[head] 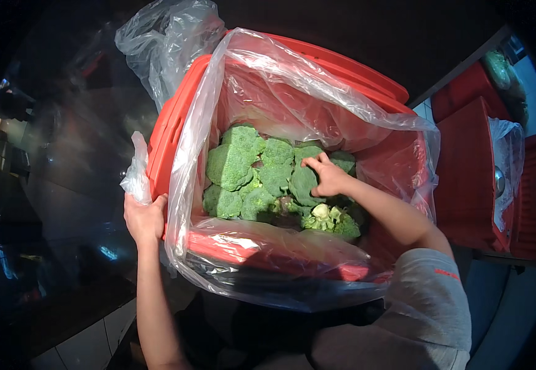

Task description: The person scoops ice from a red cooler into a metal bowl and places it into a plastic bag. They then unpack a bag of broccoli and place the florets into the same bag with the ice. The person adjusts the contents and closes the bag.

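Note:
A red plastic crate (168, 134) stands before me, lined with a clear plastic bag (194, 134) folded over its rim. Green broccoli heads (231, 166) cover its bottom; one near the front lies with its cut stem up (322, 212). My right hand (329, 176) reaches inside, its thumb and fingers around a broccoli head (303, 184) that rests among the others. My left hand (145, 217) grips the crate's left rim from outside, beside a bunched end of plastic film (137, 173); its fingertips are partly hidden.
Crumpled clear plastic (173, 41) hangs at the crate's far left corner. Another red crate (467, 173) with plastic and a round metal thing (499, 181) stands at the right. Behind it are wrapped green vegetables (499, 71). White floor tiles (83, 337) show at lower left.

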`<state>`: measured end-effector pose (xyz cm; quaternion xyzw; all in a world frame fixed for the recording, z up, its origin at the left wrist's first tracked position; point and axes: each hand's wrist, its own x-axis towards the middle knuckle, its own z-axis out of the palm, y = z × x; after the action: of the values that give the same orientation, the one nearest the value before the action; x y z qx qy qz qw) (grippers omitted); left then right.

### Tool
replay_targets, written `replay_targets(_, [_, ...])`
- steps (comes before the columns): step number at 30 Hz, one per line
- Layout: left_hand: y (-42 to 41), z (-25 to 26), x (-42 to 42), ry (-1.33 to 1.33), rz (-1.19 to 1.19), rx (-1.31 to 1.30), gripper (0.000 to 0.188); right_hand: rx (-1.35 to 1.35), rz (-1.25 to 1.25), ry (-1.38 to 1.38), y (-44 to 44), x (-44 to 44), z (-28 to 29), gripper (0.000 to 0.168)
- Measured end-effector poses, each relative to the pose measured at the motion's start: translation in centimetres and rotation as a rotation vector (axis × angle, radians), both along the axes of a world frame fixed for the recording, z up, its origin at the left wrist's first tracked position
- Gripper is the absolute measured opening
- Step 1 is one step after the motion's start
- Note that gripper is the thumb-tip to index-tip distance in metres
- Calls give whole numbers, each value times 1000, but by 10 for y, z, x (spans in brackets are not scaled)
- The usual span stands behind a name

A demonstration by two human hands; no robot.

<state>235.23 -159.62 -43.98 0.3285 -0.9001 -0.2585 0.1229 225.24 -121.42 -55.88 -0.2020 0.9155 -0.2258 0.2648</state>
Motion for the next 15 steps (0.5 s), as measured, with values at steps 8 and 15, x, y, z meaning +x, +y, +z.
replay_targets(8, [-3,-3,1,75,-12,29,56,360,197,-206,-81,61,-33,86])
replay_targets(15, [0,0,1,-23,12,1,55,515,344,-304,-144,25,-23,81])
